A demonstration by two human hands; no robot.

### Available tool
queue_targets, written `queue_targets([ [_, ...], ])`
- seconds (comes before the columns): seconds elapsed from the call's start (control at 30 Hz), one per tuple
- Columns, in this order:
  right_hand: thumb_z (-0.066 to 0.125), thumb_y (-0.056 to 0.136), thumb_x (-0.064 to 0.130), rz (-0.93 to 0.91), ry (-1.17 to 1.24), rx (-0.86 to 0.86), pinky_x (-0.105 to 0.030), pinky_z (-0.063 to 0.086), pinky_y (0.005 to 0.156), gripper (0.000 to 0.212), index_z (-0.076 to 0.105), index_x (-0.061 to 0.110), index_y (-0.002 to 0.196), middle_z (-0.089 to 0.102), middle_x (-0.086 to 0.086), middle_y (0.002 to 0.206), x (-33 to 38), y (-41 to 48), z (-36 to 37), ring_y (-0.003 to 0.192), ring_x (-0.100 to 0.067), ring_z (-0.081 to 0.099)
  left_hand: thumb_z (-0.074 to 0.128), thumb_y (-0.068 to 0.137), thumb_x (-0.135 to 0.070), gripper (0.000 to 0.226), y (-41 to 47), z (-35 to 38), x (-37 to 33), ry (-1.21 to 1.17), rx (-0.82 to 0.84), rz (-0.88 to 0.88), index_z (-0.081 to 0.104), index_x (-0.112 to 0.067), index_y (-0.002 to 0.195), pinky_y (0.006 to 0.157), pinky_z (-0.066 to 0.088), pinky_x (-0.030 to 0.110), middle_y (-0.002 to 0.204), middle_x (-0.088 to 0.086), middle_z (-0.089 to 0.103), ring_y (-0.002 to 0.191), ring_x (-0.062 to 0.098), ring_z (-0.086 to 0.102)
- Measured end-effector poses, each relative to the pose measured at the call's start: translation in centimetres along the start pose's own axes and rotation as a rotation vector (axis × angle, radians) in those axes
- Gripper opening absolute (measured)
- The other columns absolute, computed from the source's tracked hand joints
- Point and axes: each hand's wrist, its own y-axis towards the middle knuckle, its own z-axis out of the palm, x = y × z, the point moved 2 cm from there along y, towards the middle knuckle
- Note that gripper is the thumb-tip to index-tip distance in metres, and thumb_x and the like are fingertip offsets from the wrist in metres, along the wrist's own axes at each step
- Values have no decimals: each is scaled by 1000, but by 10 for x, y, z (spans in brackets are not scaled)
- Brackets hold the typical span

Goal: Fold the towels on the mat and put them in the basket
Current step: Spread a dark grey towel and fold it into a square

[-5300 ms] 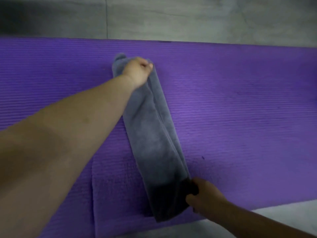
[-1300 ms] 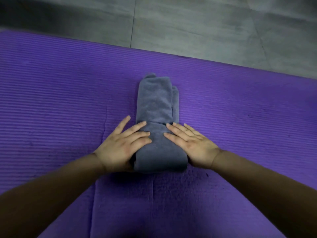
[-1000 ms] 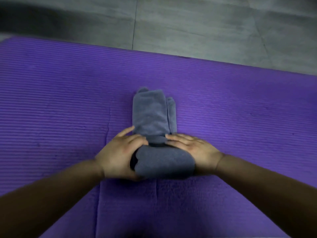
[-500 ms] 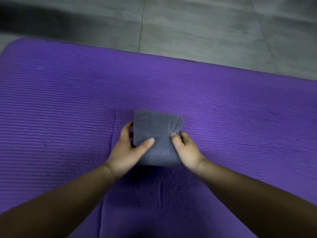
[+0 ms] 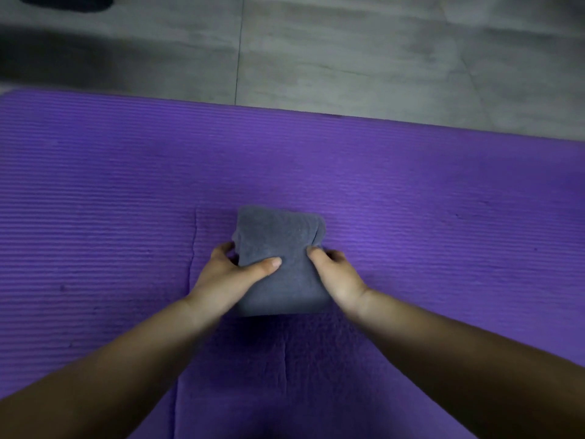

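Thumb and fingers of our left grip (image 5: 228, 276) clasp the left edge of the folded grey towel (image 5: 281, 240), thumb lying on top. Our right grip (image 5: 337, 274) pinches the right edge likewise. We hold the towel as a thick, compact square on the purple mat (image 5: 110, 185), around its middle. Past the mat's far edge we see grey tiled floor (image 5: 348, 58) and a dark object (image 5: 63, 0), cut off at the top left.

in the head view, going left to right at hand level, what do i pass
purple mat → left hand → folded gray towel → right hand
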Motion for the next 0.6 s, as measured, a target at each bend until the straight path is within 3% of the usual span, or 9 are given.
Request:
queue_targets([
  [0.1, 48, 91, 33, 30, 161, 144, -34, 44, 99, 35, 61, 7, 110, 63, -12, 117, 3, -9, -6, 108, -25, 59, 83, 41, -33, 58, -9, 3, -13, -183, 124, -77, 65, -13, 92, 66, 56, 20, 88, 3, 74, 76, 11, 70],
  [0.13, 50, 90, 33, 56, 218, 185, -33, 44, 97, 32, 62, 9, 108, 64, -11, 115, 5, -17, -10, 106, -23, 59, 84, 43, -27, 52, -18, 2, -20, -221, 145, -106, 64, -15, 90, 63, 56, 19, 84, 0, 74, 73, 10, 70],
  [0.27, 58, 81, 39, 183, 497, 258, -32, 50, 75, 32, 51, 19, 106, 60, -6, 105, 16, -74, -36, 92, -19, 57, 76, 42, -32, 65, -73, 9, -55, -291, 151, -180, 59, -22, 103, 64, 57, 26, 97, -1, 72, 84, 14, 69],
  [0.37, 57, 85, 39, 194, 600, 240, -31, 49, 73, 26, 45, 23, 101, 55, 0, 96, 38, -134, -67, 88, -15, 54, 76, 41, -34, 65, -126, 12, -93, -273, 139, -207, 56, -27, 103, 57, 52, 22, 93, -6, 71, 77, 8, 70],
  [0.43, 59, 86, 34, 149, 617, 236, -25, 50, 76, 38, 44, 20, 118, 58, 2, 106, 59, -181, -95, 89, -10, 57, 75, 48, -32, 58, -167, 15, -127, -227, 169, -212, 57, -27, 103, 60, 50, 23, 92, -8, 72, 77, 5, 69],
  [0.5, 68, 77, 33, 140, 639, 222, -29, 51, 88, 57, 44, 17, 127, 61, -3, 118, 83, -232, -127, 100, -15, 61, 77, 61, -24, 40, -209, 19, -168, -181, 172, -190, 59, -25, 96, 64, 47, 24, 85, -11, 73, 73, 1, 68],
  [0.57, 67, 81, 27, 159, 707, 185, -31, 53, 83, 47, 50, 16, 123, 65, -4, 110, 110, -287, -165, 96, -18, 63, 67, 79, -14, 16, -256, 27, -218, -121, 151, -146, 60, -24, 88, 65, 46, 23, 75, -14, 71, 74, 2, 67],
  [0.6, 63, 85, 23, 161, 753, 162, -28, 55, 77, 37, 52, 15, 120, 66, -3, 103, 124, -316, -185, 89, -16, 65, 62, 82, -11, 15, -281, 32, -247, -98, 165, -126, 60, -25, 87, 64, 47, 22, 76, -14, 70, 79, 5, 66],
])
